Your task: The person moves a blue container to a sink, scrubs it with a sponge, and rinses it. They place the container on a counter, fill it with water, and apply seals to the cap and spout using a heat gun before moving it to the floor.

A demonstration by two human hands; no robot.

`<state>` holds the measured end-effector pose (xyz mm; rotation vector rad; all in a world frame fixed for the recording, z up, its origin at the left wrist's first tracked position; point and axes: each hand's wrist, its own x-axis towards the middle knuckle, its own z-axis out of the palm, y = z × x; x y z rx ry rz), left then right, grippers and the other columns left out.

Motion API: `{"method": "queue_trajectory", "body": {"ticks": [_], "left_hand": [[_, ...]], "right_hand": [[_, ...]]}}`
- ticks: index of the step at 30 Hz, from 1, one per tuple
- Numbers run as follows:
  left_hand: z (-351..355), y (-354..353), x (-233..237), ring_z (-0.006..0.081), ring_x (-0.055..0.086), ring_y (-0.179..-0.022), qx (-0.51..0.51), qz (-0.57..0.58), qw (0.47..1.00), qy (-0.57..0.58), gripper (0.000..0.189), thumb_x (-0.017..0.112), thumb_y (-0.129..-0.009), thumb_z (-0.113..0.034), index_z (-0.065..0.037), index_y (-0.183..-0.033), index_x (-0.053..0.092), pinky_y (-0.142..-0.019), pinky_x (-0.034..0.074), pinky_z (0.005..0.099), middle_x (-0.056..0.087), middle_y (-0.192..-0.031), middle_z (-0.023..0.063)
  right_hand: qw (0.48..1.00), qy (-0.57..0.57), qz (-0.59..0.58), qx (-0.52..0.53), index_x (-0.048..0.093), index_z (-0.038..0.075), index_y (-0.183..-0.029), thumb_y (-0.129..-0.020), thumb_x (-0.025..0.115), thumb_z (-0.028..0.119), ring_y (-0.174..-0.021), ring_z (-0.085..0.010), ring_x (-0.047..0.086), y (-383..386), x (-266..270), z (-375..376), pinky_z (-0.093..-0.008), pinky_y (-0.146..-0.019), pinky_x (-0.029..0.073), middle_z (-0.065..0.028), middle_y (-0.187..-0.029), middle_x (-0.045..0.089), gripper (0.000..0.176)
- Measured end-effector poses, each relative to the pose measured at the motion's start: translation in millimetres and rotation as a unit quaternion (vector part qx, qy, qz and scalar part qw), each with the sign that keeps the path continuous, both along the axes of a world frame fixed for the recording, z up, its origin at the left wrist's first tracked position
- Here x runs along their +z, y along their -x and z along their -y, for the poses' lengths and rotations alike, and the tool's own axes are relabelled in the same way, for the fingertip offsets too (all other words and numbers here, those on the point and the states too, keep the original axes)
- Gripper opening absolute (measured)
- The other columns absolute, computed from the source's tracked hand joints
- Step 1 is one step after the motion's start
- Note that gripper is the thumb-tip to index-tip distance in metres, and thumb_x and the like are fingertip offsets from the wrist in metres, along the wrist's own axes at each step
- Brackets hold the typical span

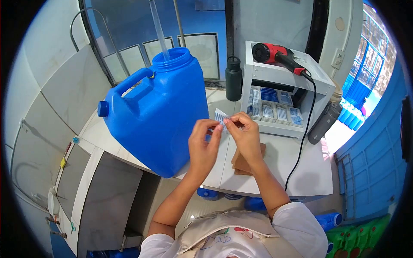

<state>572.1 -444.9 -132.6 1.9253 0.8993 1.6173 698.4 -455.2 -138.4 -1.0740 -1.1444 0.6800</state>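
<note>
A small white label (220, 116) with printed lines is pinched between the thumbs and fingertips of both hands, in front of my chest. My left hand (205, 144) has it at the left and lower edge, fingers curled in. On the other side, my right hand (246, 135) grips its right edge between thumb and forefinger. Just left of my hands stands a large blue water jug (159, 103), with a clear tube (160, 32) reaching into its open mouth. Under my right wrist lies a flat brown piece (243, 165), partly hidden by the arm.
A white shelf (275, 129) holds small baskets of printed labels (267, 111), with a red and black heat gun (275, 55) on top and its cord (307, 129) hanging down. A dark green bottle (233, 79) and a grey bottle (323, 124) flank it. Green containers (357, 238) stand at lower right.
</note>
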Motion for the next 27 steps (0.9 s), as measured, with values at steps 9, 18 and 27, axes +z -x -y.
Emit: {"method": "queue_trajectory", "body": {"ticks": [9,18,27], "left_hand": [[-12,15,-8,0.0069,0.055,-0.079,-0.089,0.167,0.974,0.121,0.013,0.057,-0.089,-0.009,0.002,-0.095,0.058,-0.07,0.045,0.02,0.06,-0.089,0.0042],[-14,23,1,0.0037,0.049,-0.072,-0.161,0.198,0.954,0.161,0.013,0.056,-0.089,-0.01,0.002,-0.092,0.057,-0.064,0.041,0.0192,0.056,-0.078,0.0],[-12,8,7,0.0034,0.049,-0.069,-0.184,0.211,0.94,0.195,0.009,0.062,-0.085,-0.009,-0.001,-0.086,0.058,-0.059,0.04,0.0171,0.058,-0.079,-0.0012]], "right_hand": [[0.986,-0.086,0.08,0.122,0.064,-0.004,-0.092,-0.08,0.051,-0.003,-0.087,-0.0162,0.058,10,3,-3,-0.0251,-0.076,0.045,-0.0108,-0.095,0.059,0.018],[0.99,-0.028,0.004,0.141,0.065,-0.001,-0.095,-0.084,0.062,0.01,-0.076,-0.0072,0.052,7,14,-5,-0.0216,-0.067,0.042,-0.0027,-0.086,0.058,0.016],[0.99,-0.058,-0.039,0.124,0.064,-0.001,-0.082,-0.084,0.062,0.007,-0.073,-0.0043,0.049,-3,17,0,-0.0192,-0.065,0.039,-0.0009,-0.083,0.056,0.007]]}}
